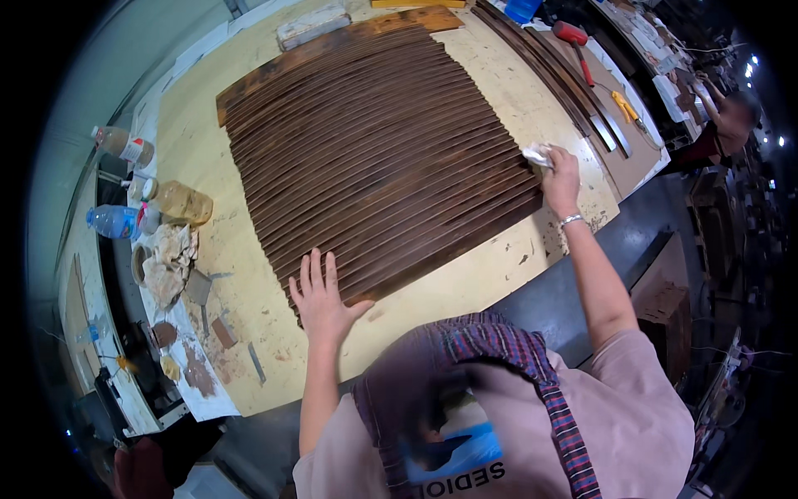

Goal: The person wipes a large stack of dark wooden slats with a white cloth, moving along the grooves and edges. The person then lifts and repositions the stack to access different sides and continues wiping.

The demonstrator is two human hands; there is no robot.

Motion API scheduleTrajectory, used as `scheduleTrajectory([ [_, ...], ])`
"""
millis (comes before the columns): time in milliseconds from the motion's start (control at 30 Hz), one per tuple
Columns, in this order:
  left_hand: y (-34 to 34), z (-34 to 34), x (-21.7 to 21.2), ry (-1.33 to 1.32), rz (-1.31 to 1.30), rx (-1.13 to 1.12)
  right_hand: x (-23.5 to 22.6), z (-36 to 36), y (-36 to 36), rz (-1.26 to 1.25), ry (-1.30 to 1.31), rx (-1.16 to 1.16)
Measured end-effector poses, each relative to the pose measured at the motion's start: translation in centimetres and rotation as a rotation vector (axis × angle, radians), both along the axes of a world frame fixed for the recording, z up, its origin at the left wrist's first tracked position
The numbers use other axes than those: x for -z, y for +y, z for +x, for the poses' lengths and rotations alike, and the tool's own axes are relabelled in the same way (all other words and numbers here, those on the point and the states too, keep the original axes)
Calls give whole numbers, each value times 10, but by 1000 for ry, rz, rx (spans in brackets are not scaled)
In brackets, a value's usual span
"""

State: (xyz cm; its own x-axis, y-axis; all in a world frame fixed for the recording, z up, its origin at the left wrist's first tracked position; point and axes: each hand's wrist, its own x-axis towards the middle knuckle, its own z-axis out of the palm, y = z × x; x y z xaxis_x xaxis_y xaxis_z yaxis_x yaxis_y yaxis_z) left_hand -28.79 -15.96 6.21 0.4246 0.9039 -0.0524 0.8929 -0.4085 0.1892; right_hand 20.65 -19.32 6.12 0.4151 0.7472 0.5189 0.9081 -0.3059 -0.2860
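Observation:
A row of long dark brown wooden strips (374, 150) lies side by side across the table, their ends stepping unevenly along both sides. At the lower left corner, my left hand (322, 303) rests on the strips with its fingers spread and nothing in it. My right hand (562, 181) is closed around a crumpled white cloth (538, 155), at the right ends of the strips near the front. Part of the cloth is hidden inside my fingers. Behind the strips lies a wider brown board (274, 73), with a pale block (314, 32) on it.
Left on the table (195, 125) are a jar of yellowish liquid (184, 202), a blue-labelled bottle (114, 222), a stained rag (172, 270) and small scraps. At the right lie dark strips (544, 71), a red mallet (572, 37) and a yellow-handled tool (625, 108). Another person (731, 125) works far right.

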Motion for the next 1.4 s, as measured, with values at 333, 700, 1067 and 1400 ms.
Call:
scheduleTrajectory([
  [333,0,4,2,38,26,-16,29,-140,38,-109,141,-689],
  [700,3,11,3,27,59,-35,-7,-81,45,-109,276,-605],
  [1067,-1,4,11,19,101,-42,-13,68,26,251,1142,-45],
  [1400,3,5,10,56,86,-27,-24,-118,38,-496,164,-901],
])
